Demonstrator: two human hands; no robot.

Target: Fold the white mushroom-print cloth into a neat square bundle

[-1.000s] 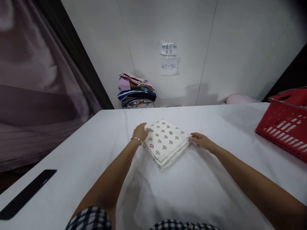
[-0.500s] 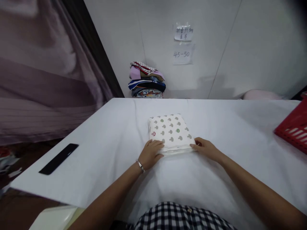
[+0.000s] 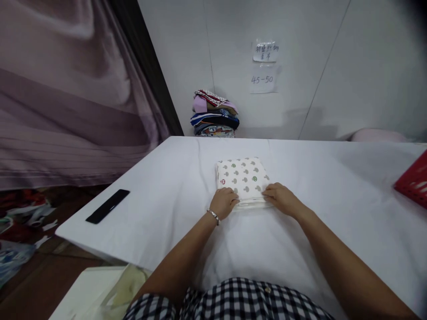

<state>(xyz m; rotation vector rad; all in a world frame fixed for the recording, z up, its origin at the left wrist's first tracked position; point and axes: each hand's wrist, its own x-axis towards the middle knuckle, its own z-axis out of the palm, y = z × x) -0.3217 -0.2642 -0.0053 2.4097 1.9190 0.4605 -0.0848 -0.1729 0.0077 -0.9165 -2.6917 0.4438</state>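
A white cloth (image 3: 245,178) printed with grey mushrooms, and a few red and green ones, lies folded into a flat, layered square on the white-covered table (image 3: 167,200). My left hand (image 3: 225,202), with a silver bracelet at the wrist, grips the cloth's near left corner, thumb and fingers closed on the edge. At the near right corner, my right hand (image 3: 278,198) pinches the cloth with curled fingers. The folded layers show along the near edge between both hands.
A flat black object (image 3: 107,206) lies at the table's left. Folded fabrics (image 3: 215,113) are piled beyond the far edge, by the wall. A red basket (image 3: 413,178) stands at the right. A pale bin (image 3: 96,289) is below the left front edge; a curtain (image 3: 73,98) hangs left.
My view has turned slightly left, so the scene sits further right. My right hand has moved from the cloth's right side onto its near right corner; my left hand's fingers have curled more.
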